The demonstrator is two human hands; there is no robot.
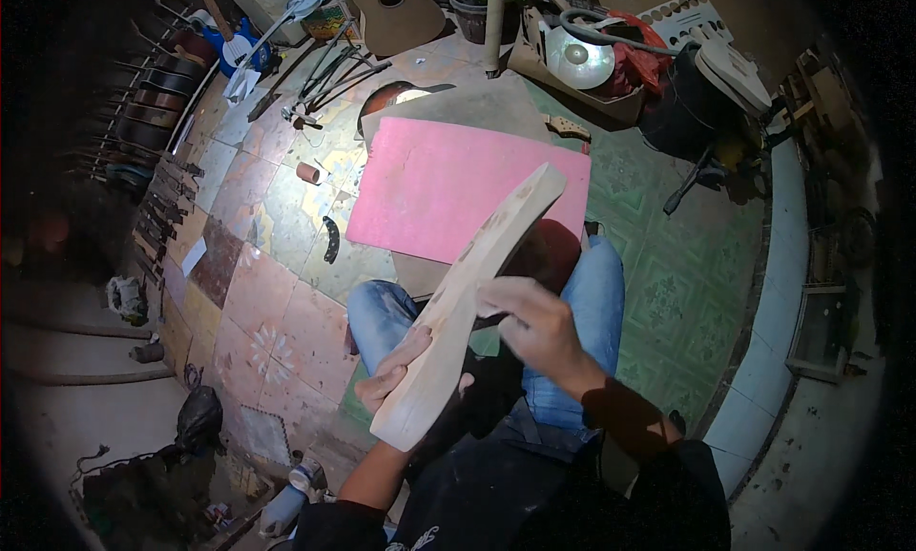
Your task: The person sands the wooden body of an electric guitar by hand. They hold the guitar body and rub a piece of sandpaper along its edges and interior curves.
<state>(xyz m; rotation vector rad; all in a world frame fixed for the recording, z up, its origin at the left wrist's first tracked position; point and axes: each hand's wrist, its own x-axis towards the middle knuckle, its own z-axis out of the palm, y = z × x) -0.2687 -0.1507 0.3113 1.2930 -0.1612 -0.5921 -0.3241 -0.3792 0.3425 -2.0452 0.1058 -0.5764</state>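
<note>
A pale, bare wooden guitar body point(448, 327) is tilted up over my lap, its curved edge toward me. My left hand point(389, 372) grips its lower left part, the fingers spread along the face and the rest hidden behind the wood. At the inward curve of the edge, my right hand point(536, 327) is bent with its fingers together against the wood. That hand is somewhat blurred, and whatever lies under its fingertips is hidden. Beyond the wood lies a flat pink board point(429, 184) in front of my knees.
Around the board, the tiled floor holds a dark curved piece point(331, 239), a small brown cylinder point(308, 173) and a guitar headstock point(568, 127). An acoustic guitar body point(396, 17) stands at the back. A black bin point(682, 107) and a cardboard box point(611, 103) sit back right.
</note>
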